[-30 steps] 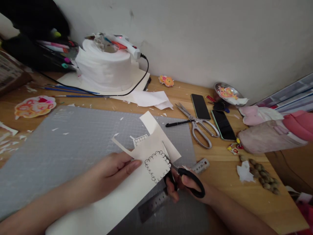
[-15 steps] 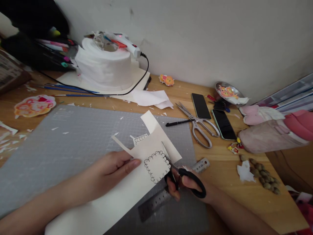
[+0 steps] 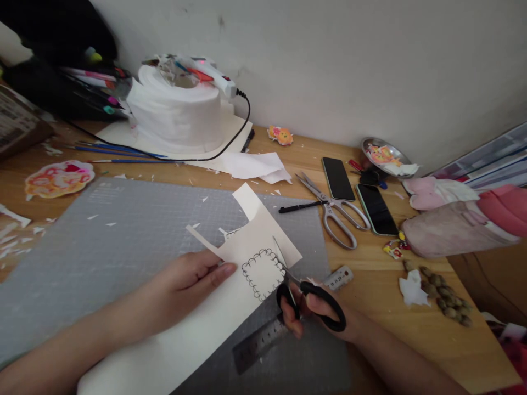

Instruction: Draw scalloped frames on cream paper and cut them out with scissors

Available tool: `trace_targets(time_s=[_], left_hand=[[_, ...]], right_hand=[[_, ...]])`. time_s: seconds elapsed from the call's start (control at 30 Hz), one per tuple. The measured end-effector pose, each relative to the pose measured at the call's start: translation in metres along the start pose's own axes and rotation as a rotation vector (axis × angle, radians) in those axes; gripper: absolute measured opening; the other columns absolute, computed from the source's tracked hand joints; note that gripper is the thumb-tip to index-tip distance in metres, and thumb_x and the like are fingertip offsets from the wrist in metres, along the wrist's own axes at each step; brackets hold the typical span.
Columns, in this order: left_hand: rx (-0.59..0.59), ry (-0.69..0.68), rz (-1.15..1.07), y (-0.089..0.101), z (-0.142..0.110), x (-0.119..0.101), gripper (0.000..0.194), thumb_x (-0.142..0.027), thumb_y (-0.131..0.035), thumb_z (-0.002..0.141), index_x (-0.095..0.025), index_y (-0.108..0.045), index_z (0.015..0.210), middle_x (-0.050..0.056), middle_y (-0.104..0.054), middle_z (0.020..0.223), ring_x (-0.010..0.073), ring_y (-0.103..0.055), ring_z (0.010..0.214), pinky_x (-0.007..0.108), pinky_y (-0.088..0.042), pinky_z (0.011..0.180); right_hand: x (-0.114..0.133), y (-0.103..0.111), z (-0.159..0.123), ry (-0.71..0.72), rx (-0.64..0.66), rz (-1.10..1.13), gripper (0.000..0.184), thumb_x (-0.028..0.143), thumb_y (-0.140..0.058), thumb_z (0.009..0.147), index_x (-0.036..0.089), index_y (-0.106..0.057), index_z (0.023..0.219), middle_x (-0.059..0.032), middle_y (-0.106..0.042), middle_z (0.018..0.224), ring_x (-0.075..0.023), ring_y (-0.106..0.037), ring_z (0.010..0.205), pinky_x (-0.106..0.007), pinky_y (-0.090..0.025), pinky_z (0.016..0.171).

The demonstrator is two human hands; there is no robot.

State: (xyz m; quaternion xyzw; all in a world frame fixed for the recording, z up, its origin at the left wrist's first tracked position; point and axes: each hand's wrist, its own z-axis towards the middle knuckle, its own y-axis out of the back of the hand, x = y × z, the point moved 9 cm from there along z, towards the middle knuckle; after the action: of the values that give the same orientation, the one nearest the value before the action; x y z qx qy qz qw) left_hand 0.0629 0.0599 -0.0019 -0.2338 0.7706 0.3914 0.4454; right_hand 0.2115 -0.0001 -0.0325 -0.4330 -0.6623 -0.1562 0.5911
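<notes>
My left hand (image 3: 206,282) pinches a large white sheet of paper (image 3: 193,340), thumb on top and fingers beneath. A scalloped square outline (image 3: 263,274) is drawn on it in black. My right hand (image 3: 307,310) grips black-handled scissors (image 3: 327,302), fingers through the loops. Their blades lie at the square's right edge, against the paper. Partly hidden behind the sheet is another scalloped paper piece (image 3: 233,234). Beneath the hands, a metal ruler (image 3: 259,343) rests on the grey cutting mat (image 3: 135,236).
Silver scissors (image 3: 340,211), a black pen (image 3: 300,207) and two phones (image 3: 338,178) lie to the right. A glue gun (image 3: 216,77) sits on a white roll (image 3: 177,118) at the back. A metal bowl (image 3: 387,151) stands by the wall; paper scraps are scattered about.
The sheet has shifted and turned slightly in my left hand, covering more of the paper piece behind it. The scissor handles have spread slightly apart in my right hand.
</notes>
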Motion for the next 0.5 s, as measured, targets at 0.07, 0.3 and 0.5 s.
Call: trace_targets(time_s=[0.07,0.3,0.5], left_hand=[[0.038,-0.003,0.026,-0.0035,-0.0004,-0.0008,0.039,-0.046,-0.037,0.087,-0.020,-0.062,0.074,-0.002,-0.065,0.069,0.0151,-0.056,0.063,0.022,-0.042,0.057],[0.078,-0.024,0.017,-0.0074,-0.0005,-0.0019,0.037,-0.043,-0.038,0.090,-0.020,-0.061,0.072,-0.005,-0.061,0.064,0.0124,-0.055,0.059,0.019,-0.041,0.056],[0.088,-0.008,0.054,-0.0092,0.0004,0.0003,0.039,-0.045,-0.035,0.090,-0.019,-0.062,0.077,-0.002,-0.066,0.072,0.0144,-0.058,0.065,0.020,-0.042,0.057]], right_hand=[[0.0002,0.0000,-0.0002,0.000,0.002,0.002,0.057,0.070,-0.045,0.082,0.014,-0.054,0.078,0.0000,-0.051,0.059,-0.0113,-0.046,0.053,-0.026,-0.035,0.055],[-0.0014,0.0002,0.0000,-0.007,0.000,-0.015,0.059,0.072,-0.044,0.082,0.014,-0.054,0.077,0.0008,-0.050,0.057,-0.0108,-0.045,0.052,-0.025,-0.035,0.055],[-0.0013,-0.0002,-0.0003,0.001,0.013,0.011,0.058,0.071,-0.045,0.082,0.014,-0.054,0.078,0.0008,-0.050,0.059,-0.0105,-0.045,0.052,-0.025,-0.034,0.054]])
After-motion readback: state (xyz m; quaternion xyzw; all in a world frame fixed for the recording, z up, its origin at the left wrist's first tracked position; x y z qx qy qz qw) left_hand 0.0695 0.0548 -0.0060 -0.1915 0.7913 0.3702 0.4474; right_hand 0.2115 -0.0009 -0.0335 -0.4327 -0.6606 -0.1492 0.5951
